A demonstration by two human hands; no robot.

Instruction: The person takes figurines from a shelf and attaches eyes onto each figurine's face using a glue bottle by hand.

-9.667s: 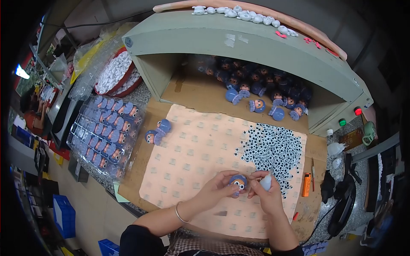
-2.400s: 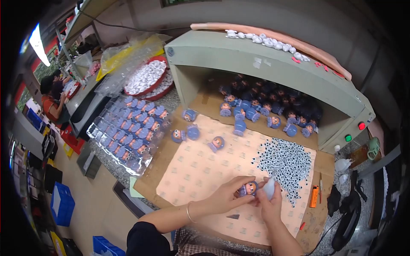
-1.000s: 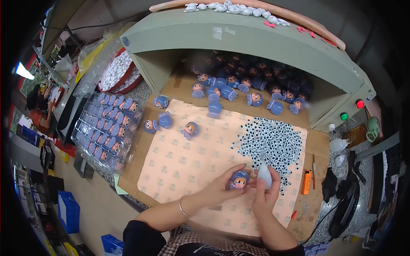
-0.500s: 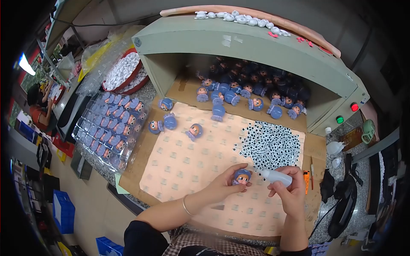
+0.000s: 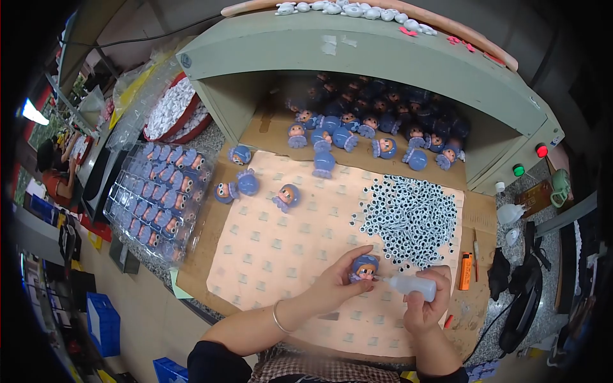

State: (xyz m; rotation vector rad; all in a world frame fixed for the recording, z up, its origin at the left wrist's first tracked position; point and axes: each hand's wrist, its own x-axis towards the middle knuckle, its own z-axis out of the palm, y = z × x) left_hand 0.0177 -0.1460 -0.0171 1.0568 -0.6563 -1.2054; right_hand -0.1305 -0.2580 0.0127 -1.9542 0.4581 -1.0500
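My left hand point(image 5: 337, 279) curls around a doll point(image 5: 364, 269), thumb below and fingers above, over the mat point(image 5: 274, 262). My right hand point(image 5: 426, 307) grips a bottle point(image 5: 416, 288) tipped nearly level, its nozzle pointing at the doll's face; whether the tip touches, I can't tell.

Too hard a squeeze could send too much out, onto the face or my left fingers. If the doll rolls in my grip, the tip could slide off its mark. The tilt alone might let a drop fall on the mat.

The eyes point(image 5: 408, 220) lie just beyond the bottle, so swinging it forward could scatter them. To the right, the mat's edge and the lighter point(image 5: 465, 271) leave my knuckles little room. The open stretch is to the left, bare mat as far as the loose dolls point(image 5: 287, 197) near its far corner.
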